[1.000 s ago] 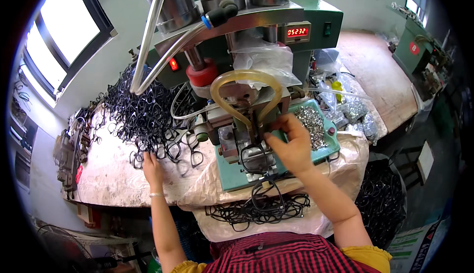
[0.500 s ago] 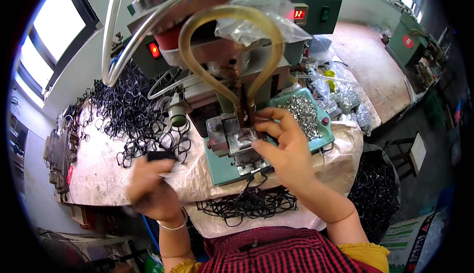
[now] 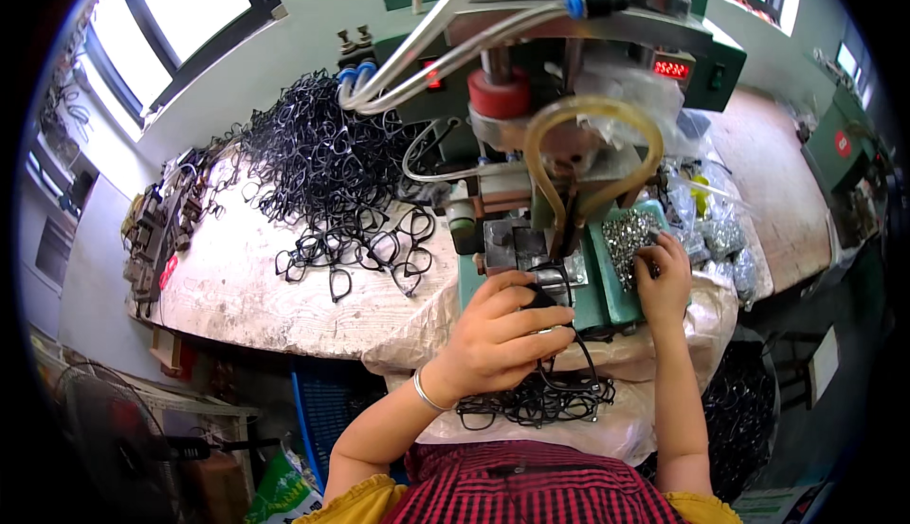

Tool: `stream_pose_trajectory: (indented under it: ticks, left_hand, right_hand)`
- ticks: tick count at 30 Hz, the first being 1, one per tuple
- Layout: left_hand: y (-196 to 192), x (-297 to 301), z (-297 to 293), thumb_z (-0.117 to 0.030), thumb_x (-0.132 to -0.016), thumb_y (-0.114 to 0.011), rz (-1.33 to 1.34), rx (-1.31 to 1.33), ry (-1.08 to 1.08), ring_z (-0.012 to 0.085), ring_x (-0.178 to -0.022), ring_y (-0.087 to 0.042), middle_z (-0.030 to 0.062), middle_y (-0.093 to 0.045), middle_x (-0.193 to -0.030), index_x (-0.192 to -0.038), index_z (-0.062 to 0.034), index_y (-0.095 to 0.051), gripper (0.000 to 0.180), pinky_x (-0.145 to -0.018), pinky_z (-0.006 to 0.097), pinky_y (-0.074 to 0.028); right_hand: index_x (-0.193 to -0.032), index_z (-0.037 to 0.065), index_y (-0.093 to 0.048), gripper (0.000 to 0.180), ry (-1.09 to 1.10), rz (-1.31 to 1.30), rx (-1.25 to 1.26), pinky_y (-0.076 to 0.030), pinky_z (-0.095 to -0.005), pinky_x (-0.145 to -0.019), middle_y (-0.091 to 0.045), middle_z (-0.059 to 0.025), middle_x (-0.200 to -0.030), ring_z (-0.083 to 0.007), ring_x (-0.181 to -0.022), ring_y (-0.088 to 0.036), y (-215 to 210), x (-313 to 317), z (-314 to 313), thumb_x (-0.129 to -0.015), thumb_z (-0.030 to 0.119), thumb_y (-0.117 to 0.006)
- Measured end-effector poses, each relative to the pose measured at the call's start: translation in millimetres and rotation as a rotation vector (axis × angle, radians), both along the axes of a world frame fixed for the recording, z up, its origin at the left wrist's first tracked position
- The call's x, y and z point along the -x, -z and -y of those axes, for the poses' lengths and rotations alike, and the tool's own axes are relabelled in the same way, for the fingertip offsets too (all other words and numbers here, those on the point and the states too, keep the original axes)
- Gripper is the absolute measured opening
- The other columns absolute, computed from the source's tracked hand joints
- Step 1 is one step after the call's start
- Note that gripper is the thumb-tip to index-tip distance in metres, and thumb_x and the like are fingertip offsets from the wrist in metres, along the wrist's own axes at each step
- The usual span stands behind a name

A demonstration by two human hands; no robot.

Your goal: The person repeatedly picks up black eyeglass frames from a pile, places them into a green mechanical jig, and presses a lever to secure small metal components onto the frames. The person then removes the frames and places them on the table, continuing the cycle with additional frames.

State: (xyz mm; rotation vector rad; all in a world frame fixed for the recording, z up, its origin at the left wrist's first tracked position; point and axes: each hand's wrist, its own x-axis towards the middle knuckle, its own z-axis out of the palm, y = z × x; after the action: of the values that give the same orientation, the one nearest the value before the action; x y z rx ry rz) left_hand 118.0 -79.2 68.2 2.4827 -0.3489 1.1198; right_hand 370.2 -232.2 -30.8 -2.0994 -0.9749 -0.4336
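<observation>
My left hand (image 3: 500, 336) is curled around a black eyeglass frame (image 3: 543, 298), at the front of the metal fixture (image 3: 517, 244) of a green bench press. The fingers cover much of the frame, so I cannot tell how it sits against the fixture. To the right, my right hand (image 3: 665, 280) dips its bent fingertips into small silvery metal parts (image 3: 627, 243) in a teal tray (image 3: 621, 314). Its fingers are drawn together; whatever is between them is hidden. Below the fixture lies a bunch of black eyeglass frames (image 3: 531, 406).
A big heap of black eyeglass frames (image 3: 322, 154) covers the table's back left. A yellowish hose loop (image 3: 594, 107) hangs before the press, under a red collar (image 3: 499, 95). Bagged parts (image 3: 722, 237) lie right of the tray. A blue crate (image 3: 318, 420) stands below the table edge.
My left hand has come from the left to the fixture with a black eyeglass frame. My right hand has left the fixture for the tray of metal parts. The whole view has shifted.
</observation>
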Motion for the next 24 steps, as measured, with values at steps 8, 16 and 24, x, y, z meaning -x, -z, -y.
stream_pose_trajectory:
  ticks: [8,16,24]
  left_hand:
    - [24.4,84.6,40.0,-0.006,-0.086,-0.067,0.174,-0.02,-0.682,0.0313,-0.107,-0.064,0.0114,-0.069,-0.118,-0.108,-0.0063,-0.067,0.022,-0.101,0.048,-0.047]
    - [-7.9,78.5,-119.7,0.003,-0.082,-0.066,0.048,-0.065,-0.856,0.0329,-0.109,-0.059,0.011,-0.068,-0.116,-0.089,-0.0059,-0.069,0.012,-0.102,0.046,-0.041]
    - [98.3,64.8,-219.0,-0.003,-0.073,-0.064,-0.611,-0.353,-0.805,0.0365,-0.131,-0.047,0.012,-0.056,-0.142,-0.086,-0.0164,-0.077,0.023,-0.115,0.046,-0.034]
  right_hand:
    - [-0.1,0.001,-0.073,0.017,0.029,-0.12,-0.145,-0.051,-0.0373,-0.089,-0.072,-0.0139,-0.098,-0.0291,-0.098,-0.067,6.8,14.5,11.6,-0.083,0.004,-0.071]
    - [-0.095,0.002,-0.071,0.012,-0.066,-0.17,-0.3,-0.05,-0.0326,-0.081,-0.07,-0.0103,-0.091,-0.023,-0.086,-0.066,-24.3,31.8,-7.5,-0.083,0.001,-0.069]
    - [-0.095,0.001,-0.072,0.013,-0.016,-0.276,-0.265,-0.051,-0.0327,-0.079,-0.072,-0.0107,-0.092,-0.0233,-0.086,-0.067,-3.3,21.8,5.8,-0.082,0.002,-0.072]
